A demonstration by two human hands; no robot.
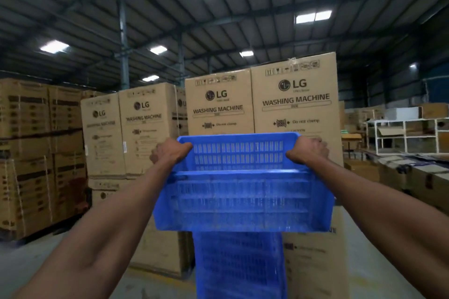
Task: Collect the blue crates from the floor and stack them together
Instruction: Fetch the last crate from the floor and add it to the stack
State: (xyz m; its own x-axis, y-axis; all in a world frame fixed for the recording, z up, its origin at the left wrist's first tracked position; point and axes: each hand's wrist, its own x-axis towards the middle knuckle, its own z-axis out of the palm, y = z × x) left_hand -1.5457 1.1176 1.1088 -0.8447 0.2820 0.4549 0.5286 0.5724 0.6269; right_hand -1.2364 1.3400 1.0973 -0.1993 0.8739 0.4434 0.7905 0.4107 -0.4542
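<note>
I hold a blue slotted plastic crate [243, 199] up at chest height in front of me, its open top tilted toward me. My left hand [170, 152] grips the crate's far left corner rim and my right hand [307, 150] grips the far right corner rim. Directly below the held crate stands a stack of blue crates [239, 264], its top hidden behind the crate I carry. The held crate hangs above the stack; whether they touch cannot be seen.
Tall cardboard washing machine boxes [294, 114] stand right behind the stack, with more to the left [143, 128]. Strapped carton pallets [36, 158] line the left side. White shelving [408, 133] and flat cartons sit at the right. Grey concrete floor [29, 260] lies on both sides.
</note>
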